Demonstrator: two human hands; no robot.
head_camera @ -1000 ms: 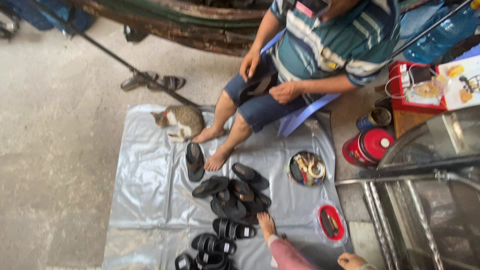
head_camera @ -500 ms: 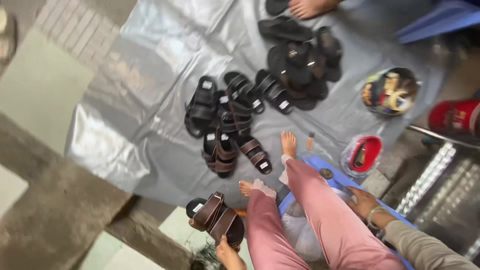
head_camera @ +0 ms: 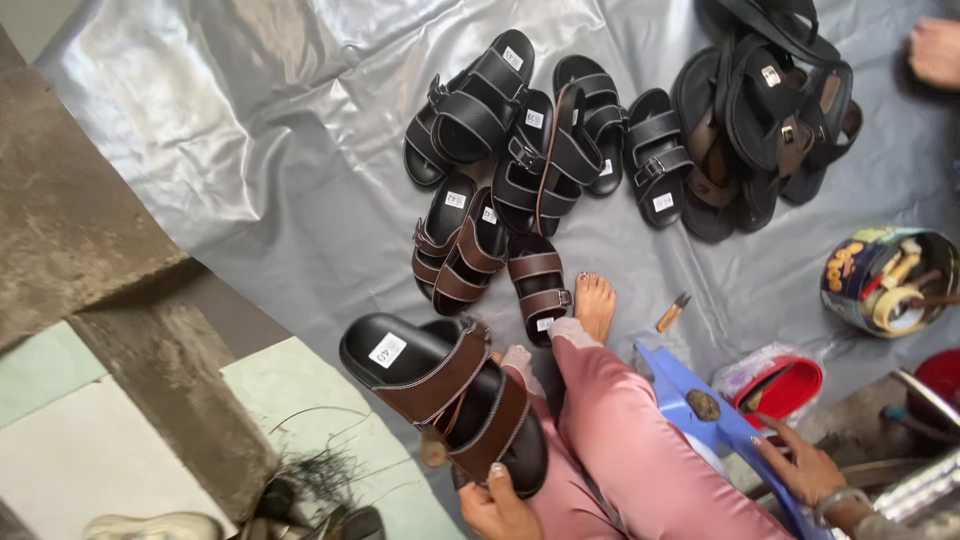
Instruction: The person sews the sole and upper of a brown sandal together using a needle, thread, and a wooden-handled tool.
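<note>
My left hand grips the heel end of a black sandal with two brown straps, held above my pink-trousered leg. My right hand, with a bracelet on its wrist, rests fingers apart on the edge of a blue plastic stool, beside a red tub. My bare foot stands on the grey plastic sheet, touching a brown-strapped sandal. Two more brown-strapped sandals lie just to its left.
Several black sandals lie in a heap on the sheet, with more at the top right. Another person's foot shows at the top right corner. A round tin of tools stands at right. A concrete step runs along the left.
The view has swung and closed in on the sheet. The brown-strapped sandal in my left hand now sits higher and larger in view; my right hand stays by the stool.
</note>
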